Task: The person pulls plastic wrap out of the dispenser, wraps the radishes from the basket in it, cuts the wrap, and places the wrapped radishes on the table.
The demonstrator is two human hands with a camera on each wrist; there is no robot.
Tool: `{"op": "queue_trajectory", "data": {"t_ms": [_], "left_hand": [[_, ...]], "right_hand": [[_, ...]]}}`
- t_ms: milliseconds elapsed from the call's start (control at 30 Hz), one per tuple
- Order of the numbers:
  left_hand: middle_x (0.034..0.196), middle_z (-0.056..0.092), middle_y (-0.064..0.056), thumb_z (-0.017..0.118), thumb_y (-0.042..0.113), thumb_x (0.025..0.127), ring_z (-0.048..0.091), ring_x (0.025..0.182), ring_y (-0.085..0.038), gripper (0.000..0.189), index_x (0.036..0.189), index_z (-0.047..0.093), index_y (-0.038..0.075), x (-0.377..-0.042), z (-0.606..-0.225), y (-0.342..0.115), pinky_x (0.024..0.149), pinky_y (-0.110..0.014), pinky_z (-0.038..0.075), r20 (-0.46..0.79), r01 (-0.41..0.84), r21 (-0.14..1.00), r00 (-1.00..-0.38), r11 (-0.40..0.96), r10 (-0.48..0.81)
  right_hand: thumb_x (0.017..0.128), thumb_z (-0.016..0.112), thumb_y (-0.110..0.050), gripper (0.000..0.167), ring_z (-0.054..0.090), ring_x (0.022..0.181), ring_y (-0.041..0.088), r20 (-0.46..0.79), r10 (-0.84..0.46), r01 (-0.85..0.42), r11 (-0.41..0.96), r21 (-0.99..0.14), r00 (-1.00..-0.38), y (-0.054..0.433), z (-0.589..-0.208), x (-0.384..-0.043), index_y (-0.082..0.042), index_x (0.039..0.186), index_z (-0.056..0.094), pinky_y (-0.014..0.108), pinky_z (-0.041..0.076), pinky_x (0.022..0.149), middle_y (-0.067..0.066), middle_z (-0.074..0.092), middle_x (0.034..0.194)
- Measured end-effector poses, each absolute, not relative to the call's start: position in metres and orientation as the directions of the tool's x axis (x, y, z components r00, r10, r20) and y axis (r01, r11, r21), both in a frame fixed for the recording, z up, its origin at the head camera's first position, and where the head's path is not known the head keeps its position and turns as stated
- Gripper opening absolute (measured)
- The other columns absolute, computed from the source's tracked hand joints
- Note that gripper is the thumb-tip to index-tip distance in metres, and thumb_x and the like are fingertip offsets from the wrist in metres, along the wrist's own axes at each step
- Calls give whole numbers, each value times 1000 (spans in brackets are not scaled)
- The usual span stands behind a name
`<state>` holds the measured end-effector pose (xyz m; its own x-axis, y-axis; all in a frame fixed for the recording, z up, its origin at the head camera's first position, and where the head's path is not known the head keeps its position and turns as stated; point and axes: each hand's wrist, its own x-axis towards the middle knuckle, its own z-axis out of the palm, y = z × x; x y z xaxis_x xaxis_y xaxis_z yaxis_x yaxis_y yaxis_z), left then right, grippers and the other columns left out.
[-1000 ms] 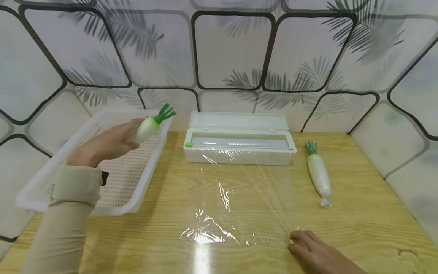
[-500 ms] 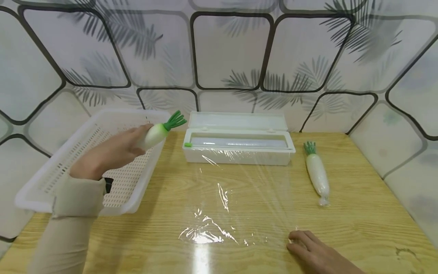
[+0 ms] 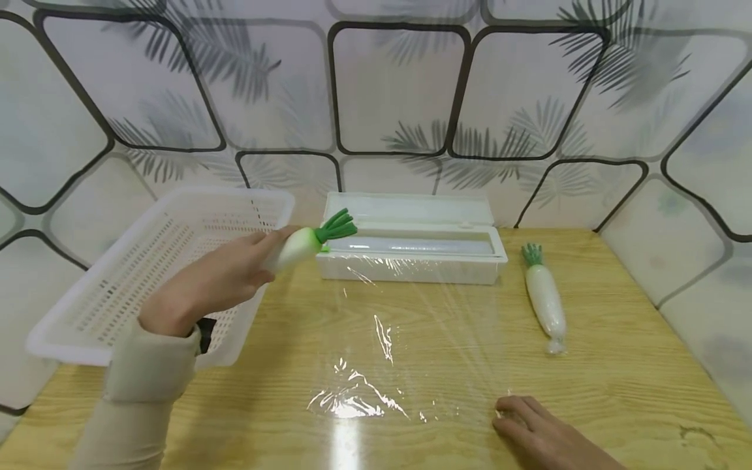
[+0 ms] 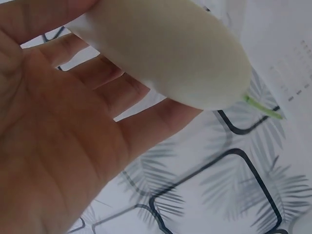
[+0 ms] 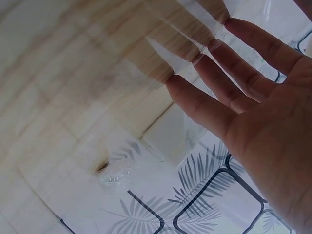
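My left hand (image 3: 220,271) grips a white radish (image 3: 296,249) with a green leafy top, held in the air between the basket and the film box. In the left wrist view the thumb and fingers lie along the pale radish (image 4: 170,53). Clear plastic wrap (image 3: 384,336) stretches from the white film box (image 3: 411,267) toward the table's front. At the film's near right corner, my right hand (image 3: 549,431) rests with its fingertips on the table. The right wrist view shows those fingers (image 5: 202,107) extended, tips pressed down at the film.
A white perforated basket (image 3: 70,352) stands at the left. The box's lid (image 3: 411,207) is raised at the back. Right of the box lies another white radish (image 3: 546,300), wrapped in film with a twisted end. A patterned backdrop (image 3: 399,91) rises behind the wooden table (image 3: 617,365).
My left hand has carried the radish rightward and slightly nearer, from over the basket to the front left of the film box. The right hand has stayed in place.
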<state>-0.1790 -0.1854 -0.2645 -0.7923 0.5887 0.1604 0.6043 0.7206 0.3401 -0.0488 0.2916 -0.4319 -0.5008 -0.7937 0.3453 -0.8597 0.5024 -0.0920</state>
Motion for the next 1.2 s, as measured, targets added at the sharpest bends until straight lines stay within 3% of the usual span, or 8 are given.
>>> {"op": "queue_trajectory", "data": {"t_ms": [167, 333, 667, 900, 1200], "left_hand": [[109, 62, -16, 68, -7, 90, 59, 87, -28, 61, 145, 45, 8, -171, -266, -174, 74, -45, 52, 150, 632, 388, -761, 671, 631], [122, 61, -19, 68, -5, 91, 60, 93, -30, 62, 148, 45, 6, -164, -266, -166, 74, -43, 53, 129, 626, 419, -759, 658, 639], [131, 61, -21, 71, -5, 89, 63, 107, -35, 66, 149, 47, 7, -158, -277, -141, 87, -54, 54, 168, 708, 359, -690, 608, 704], [119, 66, -17, 72, -7, 86, 66, 100, -33, 64, 145, 50, 4, -158, -287, -123, 84, -49, 57, 179, 754, 302, -646, 584, 742], [123, 64, -19, 72, -6, 87, 65, 103, -32, 65, 146, 48, 5, -161, -300, -103, 86, -46, 56, 115, 741, 301, -653, 600, 749]], "right_hand": [[86, 73, -60, 59, 52, 103, 18, 346, -800, -866, 493, -89, -491, 291, -432, -49, -12, 118, 61, 23, 54, 70, 5, 52, 120], [85, 74, -59, 58, 52, 103, 17, 325, -797, -857, 505, -101, -508, 290, -429, -48, -13, 118, 61, 24, 55, 70, 4, 51, 121], [85, 73, -62, 62, 52, 106, 17, 340, -794, -858, 505, -92, -503, 290, -429, -49, -13, 121, 60, 25, 55, 72, 4, 52, 122], [86, 72, -62, 60, 52, 104, 18, 332, -796, -857, 506, -94, -506, 290, -430, -48, -12, 119, 61, 26, 56, 71, 4, 52, 120], [86, 72, -62, 60, 52, 104, 18, 311, -794, -848, 520, -99, -523, 292, -430, -48, -12, 119, 61, 27, 56, 71, 4, 52, 121]]}}
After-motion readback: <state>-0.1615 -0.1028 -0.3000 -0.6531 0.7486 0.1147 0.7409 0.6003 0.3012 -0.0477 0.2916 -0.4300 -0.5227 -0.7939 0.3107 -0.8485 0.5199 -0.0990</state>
